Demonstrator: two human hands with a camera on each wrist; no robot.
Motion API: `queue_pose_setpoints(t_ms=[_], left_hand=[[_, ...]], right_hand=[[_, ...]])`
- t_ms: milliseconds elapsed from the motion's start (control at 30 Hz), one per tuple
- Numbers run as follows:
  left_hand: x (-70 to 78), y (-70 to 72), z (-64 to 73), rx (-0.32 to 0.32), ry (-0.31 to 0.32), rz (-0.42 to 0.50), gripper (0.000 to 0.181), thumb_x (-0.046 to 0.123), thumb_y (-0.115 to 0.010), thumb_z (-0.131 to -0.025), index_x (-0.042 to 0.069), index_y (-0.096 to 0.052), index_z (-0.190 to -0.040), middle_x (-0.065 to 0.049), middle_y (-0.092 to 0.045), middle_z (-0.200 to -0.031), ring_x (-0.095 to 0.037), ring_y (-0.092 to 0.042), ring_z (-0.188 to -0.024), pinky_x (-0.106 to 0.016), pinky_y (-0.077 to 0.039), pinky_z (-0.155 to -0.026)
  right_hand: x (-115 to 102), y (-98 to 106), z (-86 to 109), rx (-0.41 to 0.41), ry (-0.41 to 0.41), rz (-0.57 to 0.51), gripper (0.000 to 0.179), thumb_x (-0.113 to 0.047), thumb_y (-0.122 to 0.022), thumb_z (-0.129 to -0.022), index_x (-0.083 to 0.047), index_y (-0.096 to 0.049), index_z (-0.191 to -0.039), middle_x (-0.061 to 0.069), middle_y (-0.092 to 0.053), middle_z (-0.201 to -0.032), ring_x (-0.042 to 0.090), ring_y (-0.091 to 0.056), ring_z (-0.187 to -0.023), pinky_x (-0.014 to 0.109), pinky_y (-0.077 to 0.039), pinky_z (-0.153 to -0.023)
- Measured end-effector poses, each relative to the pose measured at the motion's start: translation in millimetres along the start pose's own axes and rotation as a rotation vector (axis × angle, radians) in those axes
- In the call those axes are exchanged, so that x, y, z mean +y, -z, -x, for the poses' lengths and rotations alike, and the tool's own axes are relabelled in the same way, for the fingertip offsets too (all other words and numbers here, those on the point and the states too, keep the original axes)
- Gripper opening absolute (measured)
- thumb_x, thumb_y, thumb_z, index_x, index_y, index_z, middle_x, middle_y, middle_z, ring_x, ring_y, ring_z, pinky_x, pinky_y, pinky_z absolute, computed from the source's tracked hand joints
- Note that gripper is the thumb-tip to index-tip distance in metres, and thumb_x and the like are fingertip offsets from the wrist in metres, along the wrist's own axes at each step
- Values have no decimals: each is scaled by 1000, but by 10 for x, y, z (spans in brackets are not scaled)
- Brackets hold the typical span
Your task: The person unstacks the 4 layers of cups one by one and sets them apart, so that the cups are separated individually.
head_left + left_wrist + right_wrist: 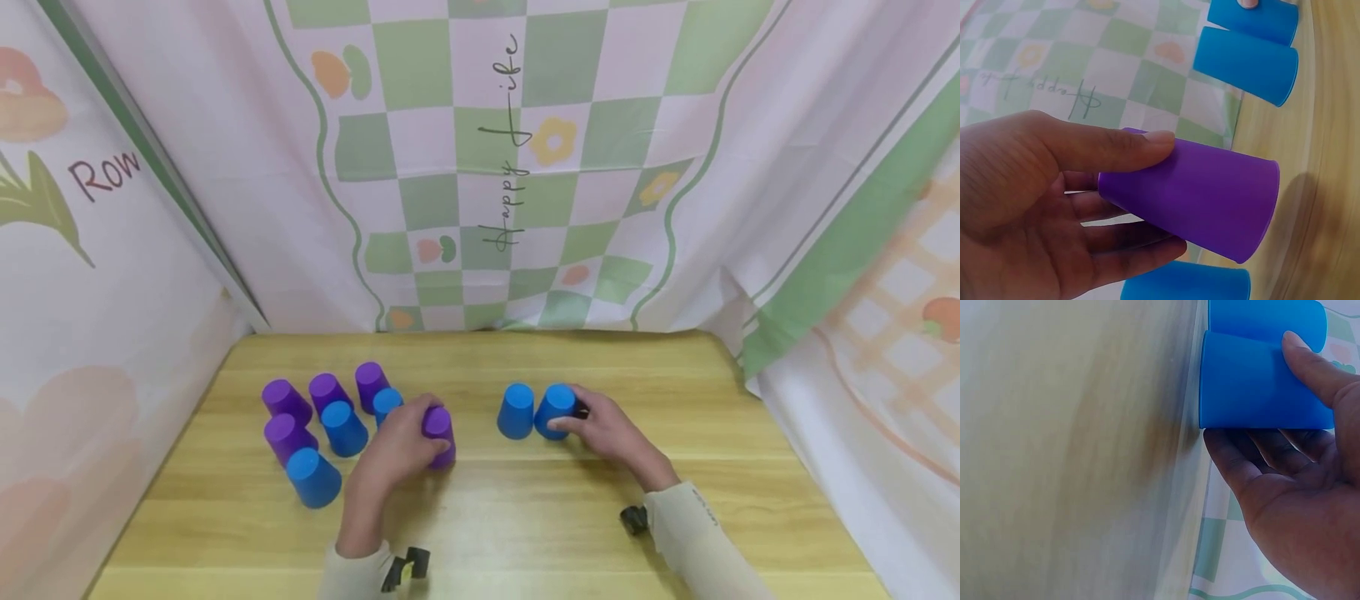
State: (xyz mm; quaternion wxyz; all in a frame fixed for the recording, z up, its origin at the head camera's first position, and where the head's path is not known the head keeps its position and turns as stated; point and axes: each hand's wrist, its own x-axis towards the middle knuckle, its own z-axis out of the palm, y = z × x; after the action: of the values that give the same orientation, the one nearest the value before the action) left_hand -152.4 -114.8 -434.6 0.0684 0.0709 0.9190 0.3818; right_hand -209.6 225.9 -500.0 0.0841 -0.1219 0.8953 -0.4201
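Note:
My left hand (401, 446) grips a purple cup (440, 435) that stands mouth down, the thumb on one side and the fingers round the other. In the left wrist view the purple cup (1204, 190) has its wide rim toward the table. At the right, my right hand (607, 429) holds a blue cup (557, 410) between thumb and fingers. Another upturned blue cup (516, 410) stands close beside it on the left. The right wrist view shows the held blue cup (1260, 381) with its rim at the tabletop and the thumb across its side.
Several upturned purple cups (287, 402) and blue cups (314, 477) stand grouped on the left of the wooden table (525, 533). One blue cup (387, 403) is partly hidden behind my left hand. A checkered curtain (487, 167) hangs along the back edge, with more curtains at both sides.

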Motion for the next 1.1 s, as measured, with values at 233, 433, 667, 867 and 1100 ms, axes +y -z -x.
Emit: queue_pose_setpoints(t_ms=[233,433,667,867,1100], left_hand=[[-15,110,71,-5,10,1,45,12,-81,-91,7,-64,-132,-14,-71,-124,-33,-68,-115,-57,-58,-99],[-47,197,120,1,10,-22,43,10,-83,-89,8,-66,-128,-11,-72,-119,-31,-69,-111,-57,-59,-98],[-50,294,205,2,27,-45,45,11,-84,-87,9,-66,-128,-11,-73,-118,-31,-71,-110,-56,-59,-98],[-105,370,269,13,56,-53,42,12,-85,-87,8,-67,-125,-11,-73,-114,-30,-70,-109,-54,-60,-97],[-170,471,339,11,86,-48,40,14,-85,-86,9,-68,-122,-11,-74,-112,-31,-70,-110,-56,-59,-96]], right_hand=[[9,7,-7,-2,2,5,50,-43,-75,-97,-15,-64,-137,8,-70,-126,29,-63,-117,59,-54,-105],[6,3,-2,-1,-15,-2,51,-43,-76,-96,-17,-63,-138,8,-70,-127,30,-63,-117,59,-53,-106],[10,6,-9,-2,-3,0,50,-43,-76,-97,-16,-64,-137,7,-70,-125,29,-63,-116,58,-54,-105],[18,5,-15,2,7,2,48,-42,-76,-97,-15,-64,-135,7,-70,-124,28,-64,-116,57,-55,-104],[26,6,-19,1,12,-7,50,-41,-76,-97,-15,-64,-138,8,-71,-127,30,-65,-120,58,-55,-104]])
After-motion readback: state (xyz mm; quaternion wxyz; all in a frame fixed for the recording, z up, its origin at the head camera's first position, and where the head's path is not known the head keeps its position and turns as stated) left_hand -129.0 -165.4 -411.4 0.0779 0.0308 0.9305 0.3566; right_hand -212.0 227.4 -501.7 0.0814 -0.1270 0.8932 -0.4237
